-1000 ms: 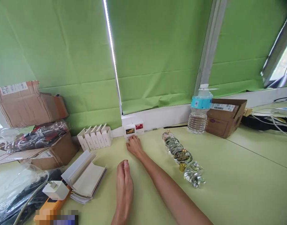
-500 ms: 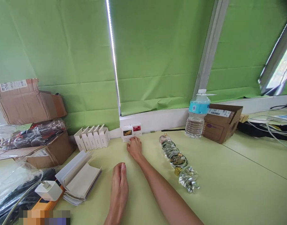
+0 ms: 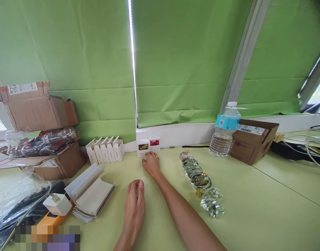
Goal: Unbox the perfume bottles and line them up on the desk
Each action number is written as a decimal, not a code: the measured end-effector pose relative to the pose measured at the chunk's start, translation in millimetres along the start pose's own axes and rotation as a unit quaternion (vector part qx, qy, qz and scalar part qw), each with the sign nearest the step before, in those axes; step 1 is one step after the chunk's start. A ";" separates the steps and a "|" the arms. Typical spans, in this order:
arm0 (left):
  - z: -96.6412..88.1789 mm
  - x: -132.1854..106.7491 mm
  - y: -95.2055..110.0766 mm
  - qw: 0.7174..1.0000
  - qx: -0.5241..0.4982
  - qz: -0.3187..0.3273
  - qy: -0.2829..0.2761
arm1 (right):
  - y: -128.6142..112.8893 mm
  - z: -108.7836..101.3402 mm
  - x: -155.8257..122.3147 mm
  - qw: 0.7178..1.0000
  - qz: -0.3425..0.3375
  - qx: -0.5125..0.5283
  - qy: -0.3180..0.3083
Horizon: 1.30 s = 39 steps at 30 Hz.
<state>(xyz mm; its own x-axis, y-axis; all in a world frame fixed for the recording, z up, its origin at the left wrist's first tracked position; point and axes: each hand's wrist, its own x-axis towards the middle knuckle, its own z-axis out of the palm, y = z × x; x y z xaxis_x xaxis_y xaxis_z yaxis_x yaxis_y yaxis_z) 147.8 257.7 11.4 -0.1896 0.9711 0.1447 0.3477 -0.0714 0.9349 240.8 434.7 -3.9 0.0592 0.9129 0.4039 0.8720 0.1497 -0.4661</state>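
Observation:
My right hand (image 3: 151, 164) lies on the pale green table (image 3: 254, 209), its fingertips against the foot of a pair of small white boxes with picture labels (image 3: 148, 146). My left hand (image 3: 134, 209) rests nearer me with its fingers curled together, holding nothing. To the left of my left hand lies a stack of flattened white cartons (image 3: 90, 191). Several upright white boxes (image 3: 105, 151) stand in a row at the back. A line of glass ornaments with gold parts (image 3: 196, 174) runs to the right of my right forearm.
A water bottle (image 3: 224, 134) and a brown cardboard box (image 3: 252, 141) stand at the back right, with cables (image 3: 303, 148) beyond. Torn cardboard boxes (image 3: 37, 108) and plastic-wrapped items sit at the left. A white plug (image 3: 57, 204) lies on an orange object at front left.
The whole view has shifted slightly as my head moved. My left hand's fingers are curled a little more, and my right hand stays at the white boxes.

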 end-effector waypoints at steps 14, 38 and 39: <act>-4.4 -2.6 5.6 0.996 -0.084 -0.021 0.025 | -23.0 -11.2 -7.7 0.989 -0.100 0.111 0.009; -8.2 2.4 -7.7 0.978 -0.184 -0.024 0.099 | -113.2 -25.0 -16.0 0.953 -0.256 0.123 -0.100; -7.6 3.2 -8.3 0.978 -0.184 -0.017 0.101 | -106.1 -31.8 -26.1 0.954 -0.258 0.122 -0.090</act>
<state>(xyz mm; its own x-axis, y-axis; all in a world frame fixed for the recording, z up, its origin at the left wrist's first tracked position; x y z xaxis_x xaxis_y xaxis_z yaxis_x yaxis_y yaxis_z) 137.3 259.6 6.5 -0.3859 0.9123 0.1371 -0.0094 -0.1525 0.9883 162.2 382.9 60.1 -0.4504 0.7413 0.4976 0.6226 0.6602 -0.4201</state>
